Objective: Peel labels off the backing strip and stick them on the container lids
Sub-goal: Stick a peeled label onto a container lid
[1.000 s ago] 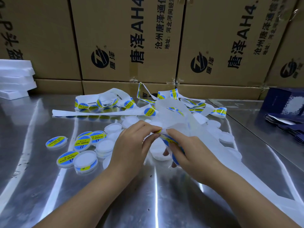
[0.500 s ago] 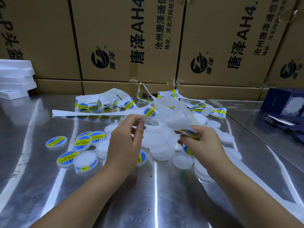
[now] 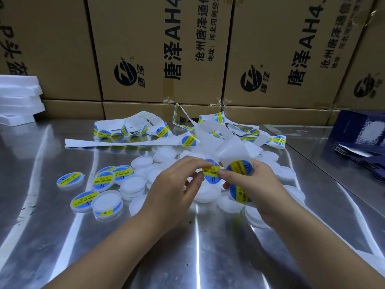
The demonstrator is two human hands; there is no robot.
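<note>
A single round blue and yellow label (image 3: 211, 172) is pinched at its upper left edge by the left hand (image 3: 173, 184), with the thumb tip of the right hand (image 3: 258, 190) laid on its right edge; it is held above the desk (image 3: 62, 247), between both hands and over the white lids. The translucent backing strip (image 3: 218, 142) is gripped in the curled fingers of the right hand, and two more labels are seen on the stretch held there. The rest of the strip is trailed back into a loose tangle near the boxes, where further labels are carried on it; their number cannot be told. A pile of unlabelled white lids (image 3: 143, 161) is spread under and around the hands, too overlapped to be counted, and whether anything is held in them cannot be told. To the left, five labelled lids (image 3: 103, 182) are counted, and a sixth beside them is turned white face up with colour shown only at its rim. Four closed cardboard boxes (image 3: 158, 49) are ranged in the upper row behind, their contents hidden. A stack of about four white foam slabs (image 3: 18, 99) is placed at far left, and one dark blue carton (image 3: 362, 130) at far right.
</note>
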